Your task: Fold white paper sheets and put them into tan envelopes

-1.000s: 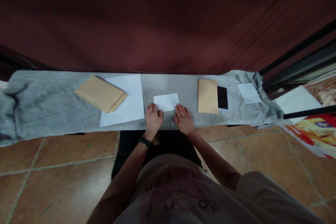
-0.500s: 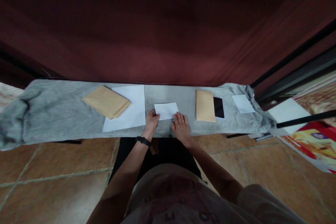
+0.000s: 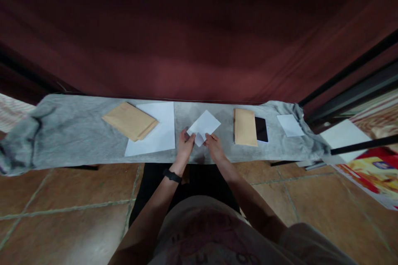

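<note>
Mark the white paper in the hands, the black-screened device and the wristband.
White paper (image 3: 205, 124): head view, middle of its upper face.
Black-screened device (image 3: 261, 129): head view, middle of exposed screen.
Wristband (image 3: 172, 175): head view, middle of the dark band.

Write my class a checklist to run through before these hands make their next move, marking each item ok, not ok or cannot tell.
1. Left hand grips the held paper: ok.
2. Right hand grips it too: ok, near the same end.
3. Held paper is flat: not ok, the part nearest the body is bent.
4. Large sheet is uncovered: not ok, the left envelopes lie partly on it.
5. Phone is fully exposed: not ok, the right envelopes overlap its side.
6. Held paper's underside is blank: cannot tell, it is hidden.
</note>
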Available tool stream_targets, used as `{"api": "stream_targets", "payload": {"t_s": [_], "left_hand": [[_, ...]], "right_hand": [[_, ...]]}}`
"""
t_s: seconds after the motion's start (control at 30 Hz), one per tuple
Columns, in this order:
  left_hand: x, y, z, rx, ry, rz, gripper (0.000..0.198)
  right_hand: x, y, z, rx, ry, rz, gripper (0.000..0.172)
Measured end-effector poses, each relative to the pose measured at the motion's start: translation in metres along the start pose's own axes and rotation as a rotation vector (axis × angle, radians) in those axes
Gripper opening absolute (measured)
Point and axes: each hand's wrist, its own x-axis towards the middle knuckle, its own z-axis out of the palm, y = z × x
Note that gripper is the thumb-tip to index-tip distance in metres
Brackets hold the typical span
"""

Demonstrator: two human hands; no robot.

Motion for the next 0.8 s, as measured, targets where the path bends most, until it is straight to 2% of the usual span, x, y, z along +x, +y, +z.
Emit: {"api": "stream_targets", "payload": {"t_s": [0.1, 0.2, 0.33, 0.47, 0.53, 0.67, 0.7, 0.8], "left_hand": [[0.001, -0.019, 0.003, -0.080, -0.092, -0.113, 0.065], [0.006, -0.031, 0.004, -0.116, -0.148, -0.109, 0.073], [0.025, -0.036, -0.003, 0.112, -0.220, -0.020, 0.071], [0.035, -0.035, -0.009, 0.222, -0.188, 0.020, 0.065], [0.028, -0.033, -0.008, 0.336, -0.155, 0.096, 0.063], [-0.001, -0.029, 0.003, 0.810, -0.111, 0.409, 0.057], [-0.008, -0.029, 0.006, 0.896, -0.119, 0.473, 0.054], [-0.019, -0.035, 0.016, 1.044, -0.265, 0.620, 0.052]], "right_hand": [[-0.007, 0.010, 0.004, 0.075, -0.011, 0.074, 0.040], [-0.007, 0.017, -0.004, 0.134, 0.025, 0.125, 0.033], [0.006, 0.020, -0.033, 0.104, 0.132, 0.122, 0.025], [0.014, 0.019, -0.060, -0.006, 0.208, 0.091, 0.025], [0.014, 0.020, -0.065, -0.150, 0.195, 0.033, 0.028], [0.010, 0.021, -0.063, -0.605, 0.157, -0.174, 0.033], [0.009, 0.021, -0.061, -0.675, 0.151, -0.205, 0.034], [0.010, 0.018, -0.058, -0.856, 0.125, -0.257, 0.037]]}}
